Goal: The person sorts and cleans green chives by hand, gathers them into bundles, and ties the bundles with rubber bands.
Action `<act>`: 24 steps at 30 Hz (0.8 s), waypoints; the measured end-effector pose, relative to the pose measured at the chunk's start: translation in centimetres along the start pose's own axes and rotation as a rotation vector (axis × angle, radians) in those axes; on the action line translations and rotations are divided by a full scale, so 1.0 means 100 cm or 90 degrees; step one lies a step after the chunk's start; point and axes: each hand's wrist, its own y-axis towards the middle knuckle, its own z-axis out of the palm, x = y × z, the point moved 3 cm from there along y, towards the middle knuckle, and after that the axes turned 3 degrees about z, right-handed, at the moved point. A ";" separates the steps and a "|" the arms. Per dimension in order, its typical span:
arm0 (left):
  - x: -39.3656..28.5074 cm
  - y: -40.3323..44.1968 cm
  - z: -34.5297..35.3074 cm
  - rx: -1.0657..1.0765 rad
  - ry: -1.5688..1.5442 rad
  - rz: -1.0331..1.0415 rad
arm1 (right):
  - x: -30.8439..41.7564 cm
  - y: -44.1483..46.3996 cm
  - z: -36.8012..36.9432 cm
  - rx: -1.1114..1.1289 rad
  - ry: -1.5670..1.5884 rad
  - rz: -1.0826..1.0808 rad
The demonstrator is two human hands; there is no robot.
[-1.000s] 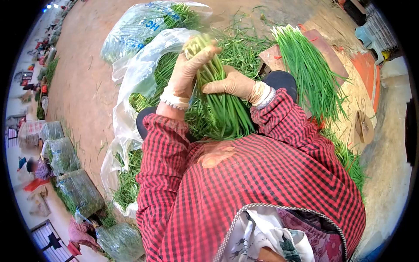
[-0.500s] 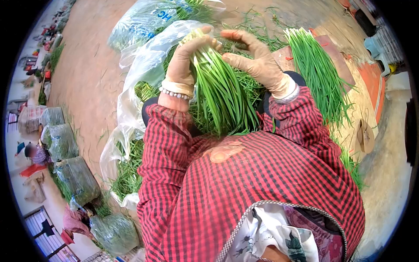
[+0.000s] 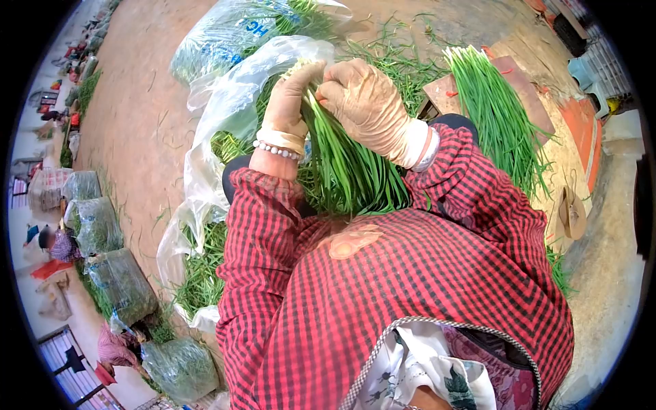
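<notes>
A bunch of green chives point(image 3: 352, 164) hangs down over my lap, its pale stem ends at the top. My gloved left hand point(image 3: 288, 96) is wrapped round the bunch just below those ends. Against the upper stems, close beside the left hand, my gloved right hand point(image 3: 365, 99) has its fingers curled in and pinched on some of the chives. The exact stems between its fingertips are partly hidden by the hand itself.
Right of my knee, another chive bunch point(image 3: 495, 116) lies on a brown board point(image 3: 441, 92). An open clear plastic bag point(image 3: 225, 130) with greens stands to the left, a filled bag point(image 3: 219, 44) behind it. Loose greens point(image 3: 403, 68) litter the floor. Far left, people sit near packed bags point(image 3: 119, 283).
My right hand, spread open beside the bunch before, has moved left and its fingers have closed at the upper stems. My left hand keeps its hold, nearly still.
</notes>
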 end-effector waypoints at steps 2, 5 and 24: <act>-0.006 -0.001 0.000 -0.055 0.109 0.078 | -0.003 0.000 0.003 0.028 -0.020 0.009; -0.020 -0.005 0.006 -0.091 0.247 0.189 | -0.003 0.001 0.006 0.087 -0.053 0.035; -0.102 -0.021 -0.085 -0.344 0.318 0.460 | -0.129 -0.041 -0.093 -0.220 0.651 0.495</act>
